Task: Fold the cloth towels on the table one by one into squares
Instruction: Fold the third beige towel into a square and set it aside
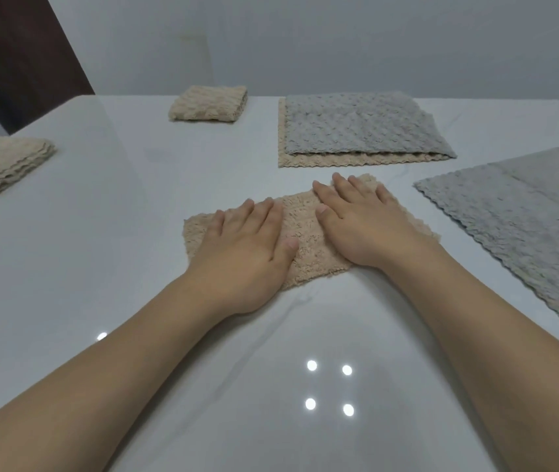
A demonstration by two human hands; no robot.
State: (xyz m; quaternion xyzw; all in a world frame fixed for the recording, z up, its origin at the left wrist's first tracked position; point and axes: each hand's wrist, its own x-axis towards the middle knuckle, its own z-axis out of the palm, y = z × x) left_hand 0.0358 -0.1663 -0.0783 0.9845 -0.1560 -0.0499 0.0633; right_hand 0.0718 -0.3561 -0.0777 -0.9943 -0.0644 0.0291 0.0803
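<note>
Beige fluffy folded towel (300,229) lies mid-table on the glossy white table (101,206), its long axis running near-left to far-right; left hand (244,247) and right hand (360,223) press it flat, fingers straight.

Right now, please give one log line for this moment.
left hand: flat on beige towel | right hand: flat on it | step: pressing fold

Glossy white table (67,233) reflecting four ceiling lights (329,386); plain grey wall (339,39) behind, dark door (16,52) standing left.
</note>
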